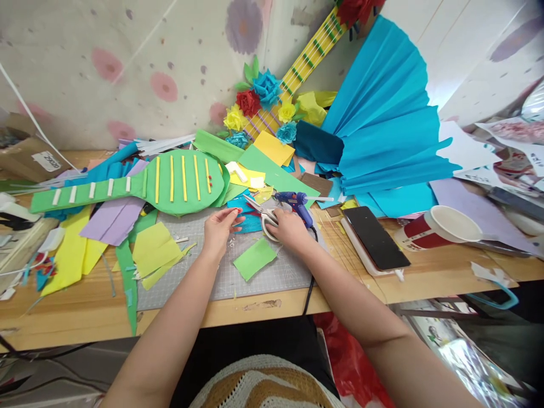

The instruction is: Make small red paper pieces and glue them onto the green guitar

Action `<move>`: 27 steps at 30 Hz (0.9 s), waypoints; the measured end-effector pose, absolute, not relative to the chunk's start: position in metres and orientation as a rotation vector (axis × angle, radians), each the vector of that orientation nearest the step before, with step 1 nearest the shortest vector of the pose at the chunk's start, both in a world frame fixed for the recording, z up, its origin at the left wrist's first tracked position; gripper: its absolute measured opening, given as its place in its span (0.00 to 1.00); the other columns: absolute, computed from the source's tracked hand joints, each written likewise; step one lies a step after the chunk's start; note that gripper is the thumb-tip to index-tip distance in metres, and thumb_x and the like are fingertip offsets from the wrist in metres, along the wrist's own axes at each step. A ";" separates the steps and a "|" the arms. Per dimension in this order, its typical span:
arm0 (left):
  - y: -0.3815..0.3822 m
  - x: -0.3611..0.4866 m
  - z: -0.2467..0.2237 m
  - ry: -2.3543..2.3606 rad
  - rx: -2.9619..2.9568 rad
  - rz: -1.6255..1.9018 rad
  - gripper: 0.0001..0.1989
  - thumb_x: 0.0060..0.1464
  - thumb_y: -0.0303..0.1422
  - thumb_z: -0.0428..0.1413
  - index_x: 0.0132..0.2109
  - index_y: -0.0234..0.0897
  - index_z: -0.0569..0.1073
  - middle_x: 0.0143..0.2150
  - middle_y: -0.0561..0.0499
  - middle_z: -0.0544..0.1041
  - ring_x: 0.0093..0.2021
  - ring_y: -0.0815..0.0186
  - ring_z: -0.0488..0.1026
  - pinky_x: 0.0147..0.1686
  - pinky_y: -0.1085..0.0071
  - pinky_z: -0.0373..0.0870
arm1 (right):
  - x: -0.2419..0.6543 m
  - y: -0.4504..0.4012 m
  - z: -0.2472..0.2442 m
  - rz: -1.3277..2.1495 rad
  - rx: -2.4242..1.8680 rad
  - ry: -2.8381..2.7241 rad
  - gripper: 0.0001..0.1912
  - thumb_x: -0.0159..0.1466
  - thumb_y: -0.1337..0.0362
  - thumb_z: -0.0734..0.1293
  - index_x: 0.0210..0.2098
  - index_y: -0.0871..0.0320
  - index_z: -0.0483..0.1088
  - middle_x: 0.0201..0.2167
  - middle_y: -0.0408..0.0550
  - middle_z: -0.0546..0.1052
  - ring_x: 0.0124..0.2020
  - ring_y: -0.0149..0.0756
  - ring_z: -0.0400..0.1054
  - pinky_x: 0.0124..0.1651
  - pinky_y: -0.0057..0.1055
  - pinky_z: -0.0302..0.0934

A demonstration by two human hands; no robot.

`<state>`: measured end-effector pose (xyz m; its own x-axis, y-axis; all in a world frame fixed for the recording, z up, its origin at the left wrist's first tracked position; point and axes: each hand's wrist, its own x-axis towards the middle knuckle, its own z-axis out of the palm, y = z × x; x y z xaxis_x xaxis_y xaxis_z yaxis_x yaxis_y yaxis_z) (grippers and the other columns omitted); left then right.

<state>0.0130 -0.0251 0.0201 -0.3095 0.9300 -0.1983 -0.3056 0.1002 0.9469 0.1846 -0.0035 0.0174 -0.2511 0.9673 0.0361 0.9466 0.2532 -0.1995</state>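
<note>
My left hand point(221, 228) pinches a small red piece of paper point(238, 211) between thumb and fingertips, above the grey cutting mat point(199, 272). My right hand point(290, 229) is closed around the handles of a pair of scissors point(267, 217), whose blades point up and left, close to the red piece. Just beyond that hand lies a blue glue gun point(297, 204) with a glue stick in its back. A green paper rectangle point(255, 259) rests on the mat below the scissors. Blue paper scraps point(244, 205) lie behind both hands.
At left lies a green paper lute point(182, 184) with yellow strips. Behind stand a flowered yellow instrument neck point(312, 54) and a fanned blue crepe sheet point(382, 113). To the right are a phone point(376, 237) and a paper cup point(437, 226). Yellow-green sheets point(157, 249) lie left.
</note>
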 end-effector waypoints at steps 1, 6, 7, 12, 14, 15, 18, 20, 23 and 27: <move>-0.025 0.013 0.020 1.295 0.694 1.449 0.17 0.36 0.37 0.63 0.34 0.32 0.74 0.37 0.43 0.78 0.30 0.66 0.76 0.22 0.75 0.69 | 0.184 -0.004 0.017 0.178 -1.829 -2.371 0.16 0.60 0.57 0.61 0.42 0.62 0.66 0.40 0.57 0.74 0.39 0.43 0.68 0.37 0.32 0.56; -0.023 0.013 0.015 1.362 0.711 1.456 0.16 0.37 0.36 0.62 0.34 0.31 0.74 0.34 0.43 0.78 0.30 0.64 0.76 0.20 0.76 0.68 | 0.182 -0.006 0.020 0.125 -1.736 -2.369 0.14 0.59 0.59 0.62 0.41 0.61 0.66 0.41 0.55 0.72 0.40 0.41 0.68 0.37 0.31 0.57; -0.022 0.012 0.013 1.383 0.728 1.463 0.15 0.38 0.36 0.62 0.34 0.31 0.74 0.34 0.43 0.78 0.29 0.65 0.76 0.19 0.76 0.68 | 0.183 -0.006 0.023 0.134 -1.705 -2.358 0.13 0.59 0.59 0.63 0.41 0.60 0.66 0.42 0.54 0.72 0.40 0.40 0.67 0.37 0.30 0.57; -0.019 0.010 0.006 1.465 0.831 1.493 0.14 0.39 0.36 0.60 0.34 0.32 0.75 0.31 0.46 0.78 0.25 0.68 0.73 0.17 0.76 0.67 | 0.217 -0.006 0.049 0.533 -1.647 -2.307 0.12 0.58 0.54 0.63 0.31 0.56 0.69 0.32 0.46 0.76 0.33 0.34 0.68 0.32 0.27 0.55; -0.018 0.009 0.005 1.482 0.850 1.505 0.13 0.39 0.36 0.60 0.34 0.32 0.75 0.31 0.46 0.78 0.25 0.68 0.73 0.17 0.76 0.66 | 0.243 -0.004 0.060 0.843 -1.639 -2.414 0.17 0.57 0.49 0.63 0.25 0.56 0.69 0.24 0.45 0.75 0.27 0.33 0.67 0.29 0.27 0.54; -0.018 0.009 0.004 1.482 0.857 1.516 0.13 0.39 0.36 0.60 0.33 0.33 0.75 0.31 0.46 0.78 0.26 0.68 0.73 0.17 0.77 0.66 | 0.256 -0.003 0.063 0.981 -1.694 -2.434 0.20 0.56 0.46 0.62 0.23 0.57 0.68 0.22 0.46 0.74 0.24 0.33 0.66 0.27 0.28 0.53; -0.017 0.009 0.004 1.464 0.873 1.550 0.12 0.39 0.36 0.59 0.33 0.34 0.74 0.31 0.47 0.77 0.30 0.67 0.73 0.18 0.78 0.66 | 0.283 0.005 0.064 0.782 -1.996 -2.329 0.22 0.52 0.43 0.64 0.23 0.58 0.67 0.21 0.49 0.73 0.23 0.35 0.64 0.24 0.29 0.51; -0.018 0.009 0.004 1.449 0.873 1.559 0.12 0.40 0.36 0.59 0.33 0.35 0.74 0.31 0.48 0.76 0.30 0.67 0.73 0.18 0.77 0.66 | 0.287 0.013 0.057 0.534 -2.030 -2.214 0.24 0.49 0.43 0.66 0.30 0.58 0.68 0.27 0.50 0.74 0.27 0.36 0.65 0.25 0.29 0.51; -0.019 0.010 0.006 1.420 0.879 1.537 0.13 0.39 0.36 0.59 0.33 0.34 0.73 0.31 0.48 0.76 0.27 0.68 0.72 0.19 0.75 0.68 | 0.275 0.026 0.039 0.532 -1.890 -2.203 0.26 0.48 0.44 0.67 0.36 0.59 0.69 0.33 0.52 0.74 0.32 0.38 0.66 0.28 0.28 0.53; -0.020 0.011 0.008 1.374 0.859 1.474 0.15 0.37 0.38 0.61 0.33 0.32 0.75 0.33 0.45 0.77 0.33 0.64 0.74 0.22 0.74 0.70 | 0.258 0.033 0.019 0.693 -1.886 -1.959 0.23 0.51 0.44 0.65 0.31 0.60 0.70 0.29 0.51 0.74 0.30 0.38 0.65 0.28 0.28 0.53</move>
<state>0.0107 -0.0201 0.0082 -0.3377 0.9366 -0.0938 -0.1588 0.0416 0.9864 0.2575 0.0328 0.0187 -0.0662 0.9935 -0.0927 0.8311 0.0035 -0.5561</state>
